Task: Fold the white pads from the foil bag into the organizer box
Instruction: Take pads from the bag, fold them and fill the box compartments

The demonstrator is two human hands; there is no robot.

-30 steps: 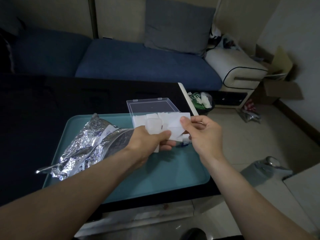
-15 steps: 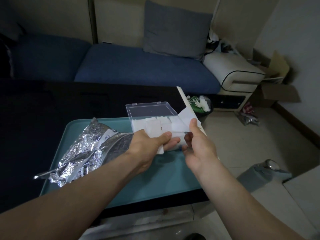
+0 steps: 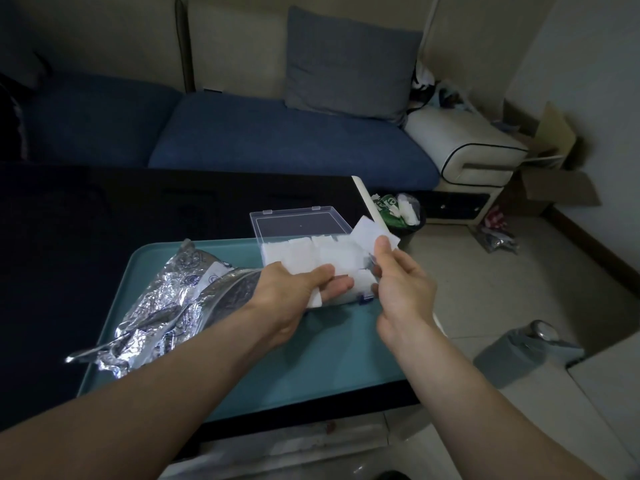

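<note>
Left hand [image 3: 294,292] curled round a stack of white pads [image 3: 332,263], thumb pressed on top, fingers [image 3: 337,284] beneath. Right hand [image 3: 401,282] pinching one separate pad [image 3: 372,233] between thumb and forefinger, raised just right of the stack. Behind both sets of fingers, the clear organizer box [image 3: 298,225], lid open, more pads inside. Left of the left wrist, crumpled foil bag [image 3: 166,306] on the teal tray [image 3: 311,368], on the dark counter [image 3: 104,209]

Foil bag [image 3: 166,306] left of organizer box [image 3: 301,230]
</note>
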